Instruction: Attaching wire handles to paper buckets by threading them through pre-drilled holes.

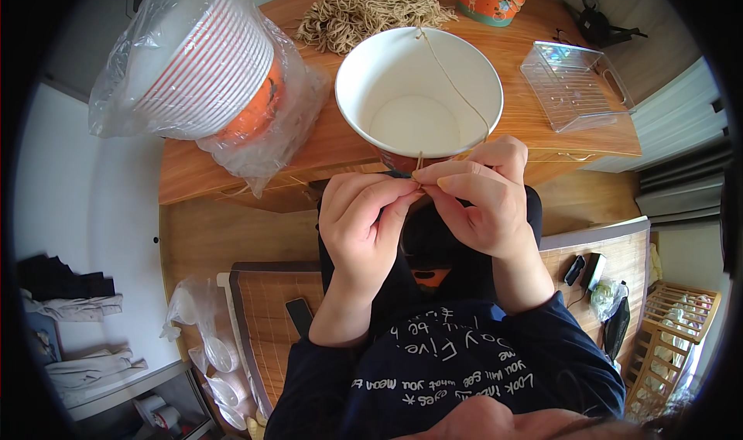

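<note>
A large white-lined paper bucket stands at the near edge of the wooden desk, its open top toward me. A tan cord runs from its far rim across the mouth and over the near rim. Just below that rim my left hand pinches the cord between thumb and forefinger. Fingertip to fingertip with it, my right hand also pinches the cord. The small spot where the fingertips meet hides how the cord lies there.
A plastic bag of stacked buckets stands at the desk's left. Behind lies a heap of tan cords, with an orange bucket farther right. A clear plastic tray rests on the right. A phone lies beside my left elbow.
</note>
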{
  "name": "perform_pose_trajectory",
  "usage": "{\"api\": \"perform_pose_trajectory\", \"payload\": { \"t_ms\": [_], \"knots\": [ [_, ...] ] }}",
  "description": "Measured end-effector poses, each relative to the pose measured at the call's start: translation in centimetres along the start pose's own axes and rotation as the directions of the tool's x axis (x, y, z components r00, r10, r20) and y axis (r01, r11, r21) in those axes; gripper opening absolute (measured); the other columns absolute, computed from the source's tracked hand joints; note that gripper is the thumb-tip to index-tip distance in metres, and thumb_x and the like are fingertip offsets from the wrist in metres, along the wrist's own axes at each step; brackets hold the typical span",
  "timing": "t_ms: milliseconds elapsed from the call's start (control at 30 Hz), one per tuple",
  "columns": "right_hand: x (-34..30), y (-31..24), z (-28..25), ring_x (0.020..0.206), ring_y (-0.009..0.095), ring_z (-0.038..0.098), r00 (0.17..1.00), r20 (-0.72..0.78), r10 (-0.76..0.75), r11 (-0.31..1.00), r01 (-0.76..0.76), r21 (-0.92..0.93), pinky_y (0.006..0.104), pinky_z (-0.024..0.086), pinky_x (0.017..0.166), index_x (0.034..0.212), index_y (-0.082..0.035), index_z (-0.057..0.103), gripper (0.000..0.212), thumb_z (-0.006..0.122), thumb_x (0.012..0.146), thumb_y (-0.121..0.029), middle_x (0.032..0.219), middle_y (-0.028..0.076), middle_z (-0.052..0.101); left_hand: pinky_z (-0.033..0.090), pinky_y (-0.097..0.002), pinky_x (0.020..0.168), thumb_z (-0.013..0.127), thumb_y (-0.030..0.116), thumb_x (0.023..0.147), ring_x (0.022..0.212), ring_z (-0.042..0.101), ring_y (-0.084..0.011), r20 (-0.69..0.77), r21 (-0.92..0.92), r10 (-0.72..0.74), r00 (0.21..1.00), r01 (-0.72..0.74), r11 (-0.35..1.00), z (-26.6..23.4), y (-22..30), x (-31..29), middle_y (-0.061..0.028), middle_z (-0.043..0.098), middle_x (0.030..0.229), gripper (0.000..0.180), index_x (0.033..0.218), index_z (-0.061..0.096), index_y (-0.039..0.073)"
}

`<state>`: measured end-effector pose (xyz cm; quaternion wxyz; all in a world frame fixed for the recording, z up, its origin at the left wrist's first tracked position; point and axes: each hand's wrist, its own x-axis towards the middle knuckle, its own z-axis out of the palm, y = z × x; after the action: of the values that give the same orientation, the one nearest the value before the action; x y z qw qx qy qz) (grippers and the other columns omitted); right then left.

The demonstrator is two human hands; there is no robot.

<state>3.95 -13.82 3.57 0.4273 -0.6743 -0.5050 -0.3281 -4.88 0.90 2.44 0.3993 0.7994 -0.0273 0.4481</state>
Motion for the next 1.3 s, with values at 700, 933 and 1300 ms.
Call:
{"api": "perform_pose_trajectory", "payload": {
  "t_ms": [700,933,1300],
  "knots": [
    [0.5,-1.5,-0.2,0.085,0.015,0.056,0.997,-0.057,0.061,0.985,-0.069,-0.157,0.032,0.035,0.08,0.069,-0.015,0.046,0.041,0.085,0.064,-0.002,0.096,-0.004,0.076,0.048,-0.0324,0.07,0.082,0.0,0.068,0.074,0.062,-0.0206,-0.102,0.196,0.119,0.988,-0.097,0.976,0.7,0.7,0.2,-0.0001,0.071,0.083,0.026,0.092,0.075,0.009],
    [0.2,-1.3,0.0,0.084,0.015,0.055,0.996,-0.055,0.072,0.986,-0.079,-0.149,0.032,0.034,0.08,0.071,-0.015,0.046,0.041,0.085,0.064,-0.002,0.096,-0.005,0.076,0.048,-0.0335,0.07,0.079,-0.001,0.07,0.074,0.063,-0.0231,-0.098,0.106,0.031,0.995,-0.02,0.994,1.0,0.5,0.0,-0.0036,0.068,0.082,0.021,0.087,0.071,0.007],
    [0.0,-1.2,0.2,0.084,0.014,0.054,0.981,-0.053,0.186,0.981,-0.189,-0.051,0.0303,0.035,0.082,0.09,-0.014,0.072,0.029,0.083,0.066,-0.003,0.094,-0.008,0.074,0.05,-0.0301,0.072,0.072,-0.005,0.08,0.078,0.063,-0.0212,-0.01,-0.165,-0.14,0.99,0.137,0.977,1.0,0.8,0.1,-0.0093,0.065,0.087,0.011,0.088,0.067,0.0]
  ]
}}
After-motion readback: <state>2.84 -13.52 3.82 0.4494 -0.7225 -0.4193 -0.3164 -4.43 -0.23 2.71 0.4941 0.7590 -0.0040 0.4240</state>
